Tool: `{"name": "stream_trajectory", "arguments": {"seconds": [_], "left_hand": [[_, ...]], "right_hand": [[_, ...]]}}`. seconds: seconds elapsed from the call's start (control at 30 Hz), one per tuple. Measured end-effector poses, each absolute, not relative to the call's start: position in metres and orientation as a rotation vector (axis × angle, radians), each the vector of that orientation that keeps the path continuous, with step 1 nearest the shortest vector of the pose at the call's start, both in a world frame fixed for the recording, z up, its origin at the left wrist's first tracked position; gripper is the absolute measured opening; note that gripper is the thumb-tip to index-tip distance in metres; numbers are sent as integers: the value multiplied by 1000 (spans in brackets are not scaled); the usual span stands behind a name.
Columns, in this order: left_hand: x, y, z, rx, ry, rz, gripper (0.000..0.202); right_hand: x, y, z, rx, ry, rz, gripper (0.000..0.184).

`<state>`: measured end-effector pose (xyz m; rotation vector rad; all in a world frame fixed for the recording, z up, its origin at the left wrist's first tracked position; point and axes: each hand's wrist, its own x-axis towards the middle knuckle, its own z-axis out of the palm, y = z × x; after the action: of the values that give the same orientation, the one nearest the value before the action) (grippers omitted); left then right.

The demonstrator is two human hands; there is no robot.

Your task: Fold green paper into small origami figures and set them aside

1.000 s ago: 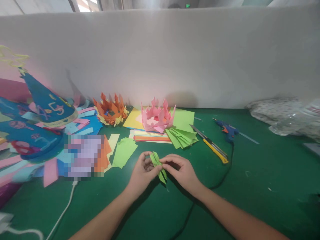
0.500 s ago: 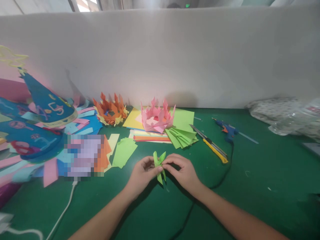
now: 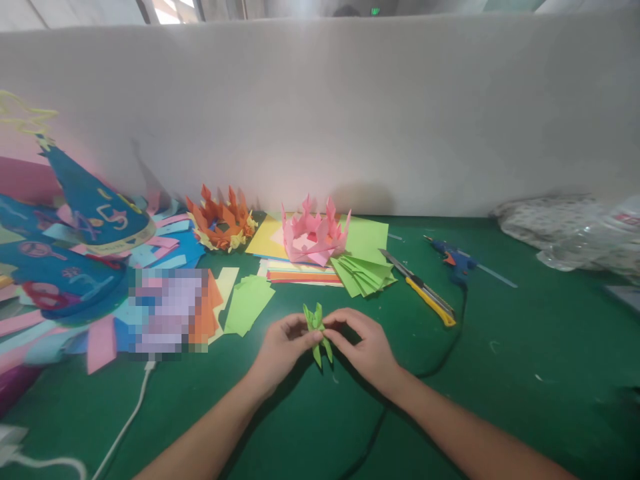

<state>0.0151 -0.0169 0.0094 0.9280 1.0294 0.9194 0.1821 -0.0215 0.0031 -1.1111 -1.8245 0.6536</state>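
Observation:
Between my two hands is a small piece of folded green paper (image 3: 316,321), with two points sticking up and two hanging down. My left hand (image 3: 280,347) pinches its left side between thumb and fingers. From the other side, my right hand (image 3: 367,343) grips the right edge with thumb and forefinger. The fingers cover part of the folds. Just beyond lie a fan of green paper pieces (image 3: 367,275) and another small stack of green paper (image 3: 249,303).
A pink paper crown (image 3: 315,250) and an orange paper crown (image 3: 223,237) stand at the back. Rightward lie a yellow utility knife (image 3: 430,300) and a blue glue gun (image 3: 453,257), its black cord running behind my right arm. Blue party hats (image 3: 95,200) fill the left side.
The folded green paper has turned in my fingers, and its upper points now stand closer together and more upright. Both hands stay nearly in place.

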Motion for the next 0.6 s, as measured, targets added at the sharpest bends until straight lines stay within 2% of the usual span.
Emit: {"name": "stream_trajectory", "arguments": {"seconds": [0.13,0.37,0.6], "left_hand": [[16,-16,7,881,997,997,39],[18,-16,-1,910,937,1146,46],[17,-21,1,1139,1041,1095,27]], "right_hand": [[181,-22,2,-1120,-1759,715,10],[181,-19,0,-1137,-1609,901,5],[180,-20,4,-1153,-1637,840,5]]}}
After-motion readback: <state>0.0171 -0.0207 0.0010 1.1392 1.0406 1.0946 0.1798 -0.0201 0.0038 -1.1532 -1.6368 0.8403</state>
